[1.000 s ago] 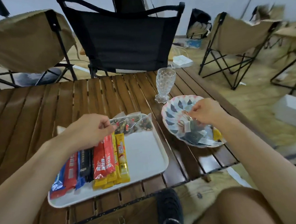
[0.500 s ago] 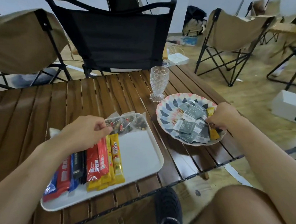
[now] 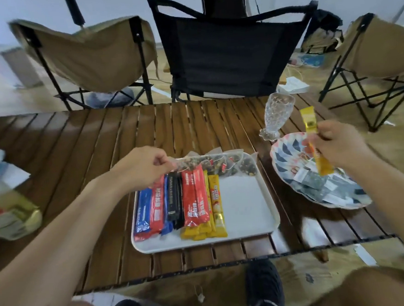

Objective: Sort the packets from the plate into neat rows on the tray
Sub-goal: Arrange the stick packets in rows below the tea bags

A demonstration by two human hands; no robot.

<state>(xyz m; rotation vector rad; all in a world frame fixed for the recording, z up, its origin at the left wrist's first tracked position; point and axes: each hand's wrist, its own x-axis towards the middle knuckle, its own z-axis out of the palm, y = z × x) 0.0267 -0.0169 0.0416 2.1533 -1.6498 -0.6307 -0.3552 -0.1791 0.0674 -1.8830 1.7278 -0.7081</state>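
Note:
A white tray (image 3: 245, 212) lies on the slatted wooden table, holding a row of blue, red, black and yellow stick packets (image 3: 183, 202) on its left half and clear tea bags (image 3: 221, 163) along its far edge. My left hand (image 3: 144, 166) pinches the left end of the tea bags. A patterned plate (image 3: 282, 156) to the right of the tray carries several small grey and white packets (image 3: 317, 180). My right hand (image 3: 339, 143) holds a yellow stick packet (image 3: 315, 145) upright above the plate.
A cut-glass goblet (image 3: 277, 116) stands just behind the plate. Boxes and bags (image 3: 6, 209) sit at the table's left edge. Folding chairs (image 3: 230, 53) stand behind the table. My knees and black shoes (image 3: 263, 289) show below the near edge.
My right hand has lifted a yellow stick packet up out of the plate. My left hand stays pinched on the tea bags at the tray's far edge. The camera has swung left.

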